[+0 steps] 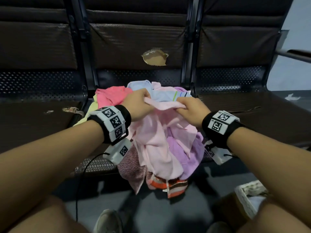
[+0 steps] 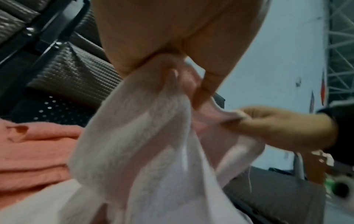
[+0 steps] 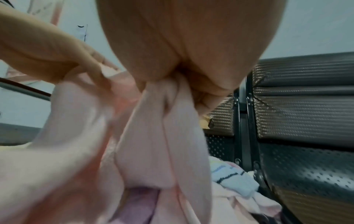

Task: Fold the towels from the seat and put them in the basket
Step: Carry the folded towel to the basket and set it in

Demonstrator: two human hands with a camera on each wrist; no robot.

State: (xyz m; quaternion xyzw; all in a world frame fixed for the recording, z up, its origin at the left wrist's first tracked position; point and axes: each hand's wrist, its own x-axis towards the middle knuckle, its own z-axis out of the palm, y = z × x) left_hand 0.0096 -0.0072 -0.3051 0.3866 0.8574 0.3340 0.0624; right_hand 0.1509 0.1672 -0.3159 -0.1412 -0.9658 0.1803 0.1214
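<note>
1. Dark perforated-metal bench [image 1: 235,105] with padded woven-texture backrests; pale wall to the right; dark grey floor [image 1: 159,212] below.
2. Pale pink terry towel [image 1: 156,140]: lifted by its upper edge above the pile on the middle seat, the rest hanging crumpled toward the seat's front edge. Also seen in the left wrist view [image 2: 134,144] and the right wrist view [image 3: 153,144].
3. Left hand [image 1: 138,105]: fingers curled and clamped on the towel's upper edge, left end. In its wrist view [image 2: 172,37] the cloth bunches out from under the fist.
4. Right hand [image 1: 188,108]: fingers curled round the same edge, right end, near the left hand. In its wrist view [image 3: 191,45] the cloth hangs from the closed fist.
5. Pile of loose towels on the middle seat, under and behind the held one:
   - coral-pink towel [image 1: 112,96], rear left;
   - pale yellow towel [image 1: 90,110], left edge;
   - light blue towel with coloured stripes [image 1: 166,95], rear;
   - lilac towel [image 1: 190,155], right front;
   - mauve speckled cloth [image 1: 131,169], hanging at front left;
   - orange, brown and white striped cloth [image 1: 170,184], hanging lowest over the seat's front.
6. Woven basket with a patterned fabric lining [image 1: 249,197]: on the floor at lower right, partly hidden by the right forearm, well apart from the pile.
7. Torn hole in the middle backrest [image 1: 154,58], showing tan padding.
8. Black wrist straps with white marker blocks on both wrists; a black cable hangs from the left unit.
</note>
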